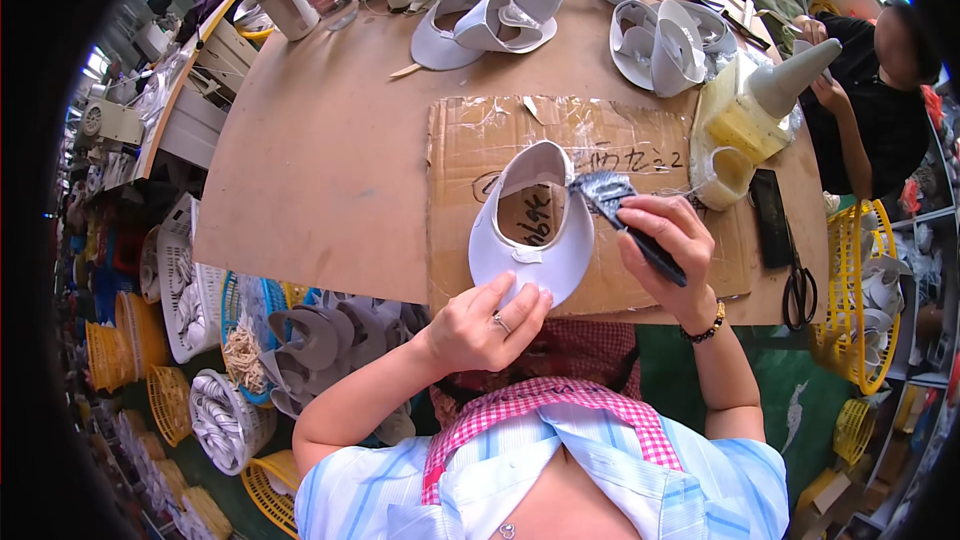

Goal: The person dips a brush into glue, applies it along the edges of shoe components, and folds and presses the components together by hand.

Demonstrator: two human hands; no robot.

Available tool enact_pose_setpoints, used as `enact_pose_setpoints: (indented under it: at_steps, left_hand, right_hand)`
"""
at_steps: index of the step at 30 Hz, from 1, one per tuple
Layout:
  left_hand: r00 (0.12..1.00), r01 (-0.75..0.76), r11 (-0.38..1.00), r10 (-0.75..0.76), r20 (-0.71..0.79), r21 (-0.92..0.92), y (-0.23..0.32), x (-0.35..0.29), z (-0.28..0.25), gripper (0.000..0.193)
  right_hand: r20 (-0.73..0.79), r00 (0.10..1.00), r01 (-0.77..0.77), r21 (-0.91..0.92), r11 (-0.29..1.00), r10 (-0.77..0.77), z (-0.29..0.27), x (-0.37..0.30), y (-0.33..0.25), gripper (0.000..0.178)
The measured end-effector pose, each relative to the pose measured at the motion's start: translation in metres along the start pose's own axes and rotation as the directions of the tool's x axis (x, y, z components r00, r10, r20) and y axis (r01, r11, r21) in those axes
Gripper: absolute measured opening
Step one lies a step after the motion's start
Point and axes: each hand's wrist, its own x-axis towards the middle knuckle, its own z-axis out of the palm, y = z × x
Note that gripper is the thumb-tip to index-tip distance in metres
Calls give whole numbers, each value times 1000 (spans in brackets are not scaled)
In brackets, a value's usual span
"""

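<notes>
A brown table (330, 170) carries a cardboard sheet (470, 140), white shoe uppers (490, 10), glue bottle (760, 105), and perhaps scissors (798, 290).
</notes>
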Motion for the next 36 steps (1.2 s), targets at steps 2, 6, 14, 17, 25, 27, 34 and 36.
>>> enact_pose_setpoints:
  at_steps: [2,6,14,17,25,27,34,36]
  left_hand:
    - [1000,-14,1000,14,-11,-22,3,-3,2,22]
    - [1000,-31,999,31,-4,-37,4,-5,5,21]
    - [998,-44,999,44,37,-20,12,-8,6,20]
    - [997,-1,999,3,71,-34,16,-10,10,18]
    - [995,-47,999,48,88,-17,20,-17,16,17]
    - [995,-31,1000,31,97,-5,21,-16,18,15]
    - [992,42,998,-37,117,-37,29,-29,22,19]
    - [1000,27,1000,-26,-15,12,25,-24,24,19]
  right_hand:
    - [-47,998,-32,-34,999,30,1,6,5,23]
    - [136,982,-161,223,961,133,-8,-6,-4,17]
    - [-118,945,-315,-63,947,306,-64,11,-10,12]
    - [-85,840,-534,-306,788,536,-84,0,26,9]
    - [369,921,55,190,980,-123,13,36,-39,22]
    - [496,848,124,157,980,-186,25,39,-40,20]
    - [447,865,177,152,972,-228,34,49,-64,15]
    - [430,900,127,-96,987,-74,55,50,-58,16]
